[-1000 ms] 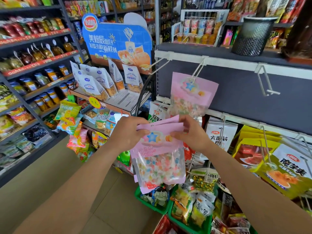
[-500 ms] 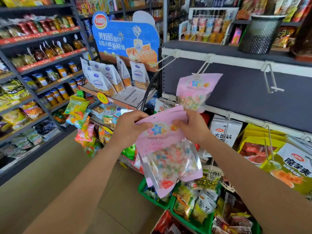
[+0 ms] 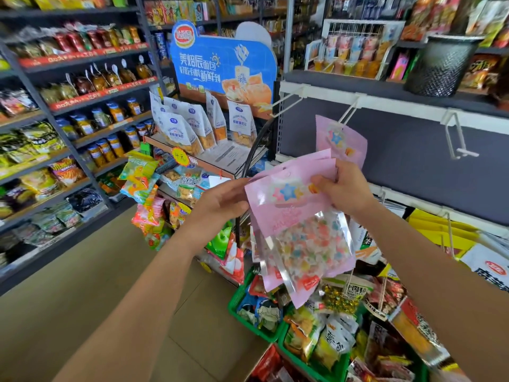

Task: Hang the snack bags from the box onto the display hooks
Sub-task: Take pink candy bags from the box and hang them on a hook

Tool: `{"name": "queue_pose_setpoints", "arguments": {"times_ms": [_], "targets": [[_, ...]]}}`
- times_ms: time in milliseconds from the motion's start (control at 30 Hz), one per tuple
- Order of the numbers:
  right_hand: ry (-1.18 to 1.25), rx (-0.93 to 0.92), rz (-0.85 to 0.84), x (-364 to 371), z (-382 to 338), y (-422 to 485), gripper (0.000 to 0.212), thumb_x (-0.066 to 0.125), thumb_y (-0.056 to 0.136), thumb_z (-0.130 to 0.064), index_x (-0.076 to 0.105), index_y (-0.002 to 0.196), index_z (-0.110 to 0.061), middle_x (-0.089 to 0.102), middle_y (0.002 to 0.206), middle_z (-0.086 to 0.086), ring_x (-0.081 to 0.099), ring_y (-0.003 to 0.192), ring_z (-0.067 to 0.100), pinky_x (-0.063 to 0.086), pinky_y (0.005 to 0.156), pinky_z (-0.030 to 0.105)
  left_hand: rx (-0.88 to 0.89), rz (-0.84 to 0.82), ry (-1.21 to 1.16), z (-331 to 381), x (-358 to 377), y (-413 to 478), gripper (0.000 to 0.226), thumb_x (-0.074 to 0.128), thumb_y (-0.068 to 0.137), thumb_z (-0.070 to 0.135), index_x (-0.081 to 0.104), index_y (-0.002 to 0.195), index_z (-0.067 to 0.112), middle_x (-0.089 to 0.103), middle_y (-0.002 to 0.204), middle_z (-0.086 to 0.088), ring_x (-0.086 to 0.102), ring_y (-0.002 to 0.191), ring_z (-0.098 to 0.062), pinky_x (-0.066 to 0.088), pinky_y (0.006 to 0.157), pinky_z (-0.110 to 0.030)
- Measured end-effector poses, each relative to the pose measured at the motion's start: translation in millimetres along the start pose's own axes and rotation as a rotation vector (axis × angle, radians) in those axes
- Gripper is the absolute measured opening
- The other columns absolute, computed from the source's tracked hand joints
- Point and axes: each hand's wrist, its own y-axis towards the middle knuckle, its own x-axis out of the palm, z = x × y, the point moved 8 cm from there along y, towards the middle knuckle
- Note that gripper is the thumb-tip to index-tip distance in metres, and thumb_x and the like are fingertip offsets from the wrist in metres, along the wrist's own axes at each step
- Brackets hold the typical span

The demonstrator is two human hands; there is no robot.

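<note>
With your left hand (image 3: 220, 201) and right hand (image 3: 345, 191) pinching the pink snack bags (image 3: 298, 224), peel one off and thread it onto the hook (image 3: 350, 113).

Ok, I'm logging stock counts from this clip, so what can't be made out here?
All in the head view.
Held pink bags: their count, since the front one covers the rest.
Hung pink bag: its lower part is behind the held bags and the right hand.
Packets at lower right: blur smears the print.
Box: outside the frame.
</note>
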Motion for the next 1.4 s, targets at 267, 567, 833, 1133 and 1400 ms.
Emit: {"name": "queue_pose_setpoints", "arguments": {"times_ms": [267,567,833,1133,1400], "targets": [[0.030,0.003,0.030,-3,-6,-3,0.022,0.066,0.092,-0.007,0.062,0.083,-0.027,0.068,0.059,-0.016,0.062,0.051,-0.001,0.044,0.041,0.015,0.064,0.159,0.023,8,-3,7,0.044,0.071,0.083,0.000,0.065,0.121,0.021,0.071,0.112,0.006,0.065,0.108,-0.011,0.052,0.090,-0.026],[0.079,0.034,0.025,-1,-6,-3,0.012,0.065,0.094,-0.009,0.067,0.099,-0.019,0.074,0.086,0.004,0.071,0.067,0.024,0.055,0.054,0.039,0.088,0.199,-0.048,16,2,15,0.038,0.075,0.081,0.007,0.069,0.116,0.019,0.075,0.104,0.001,0.069,0.100,-0.013,0.057,0.085,-0.029],[0.068,0.039,-0.015,-7,1,1,0.005,0.061,0.097,-0.012,0.065,0.100,-0.013,0.071,0.076,0.009,0.058,0.054,0.029,0.041,0.037,0.028,0.057,0.145,-0.071,21,5,19,0.025,0.063,0.092,0.007,0.069,0.116,0.006,0.076,0.096,-0.002,0.071,0.089,-0.015,0.057,0.070,-0.027],[0.106,0.061,-0.053,-9,13,6,0.024,0.062,0.097,-0.017,0.066,0.094,0.006,0.067,0.082,0.032,0.054,0.052,0.042,0.044,0.040,0.034,0.078,0.246,-0.031,26,3,24,0.019,0.062,0.093,0.008,0.072,0.109,0.009,0.076,0.083,0.000,0.069,0.071,-0.014,0.057,0.060,-0.027],[0.066,0.040,0.034,-35,19,-1,0.021,0.061,0.098,-0.014,0.071,0.082,-0.004,0.070,0.068,-0.004,0.066,0.063,0.016,0.057,0.061,0.041,0.083,0.326,0.064,28,-4,34,0.016,0.061,0.093,0.005,0.075,0.099,0.011,0.077,0.084,-0.001,0.070,0.072,-0.015,0.057,0.063,-0.031]]}}
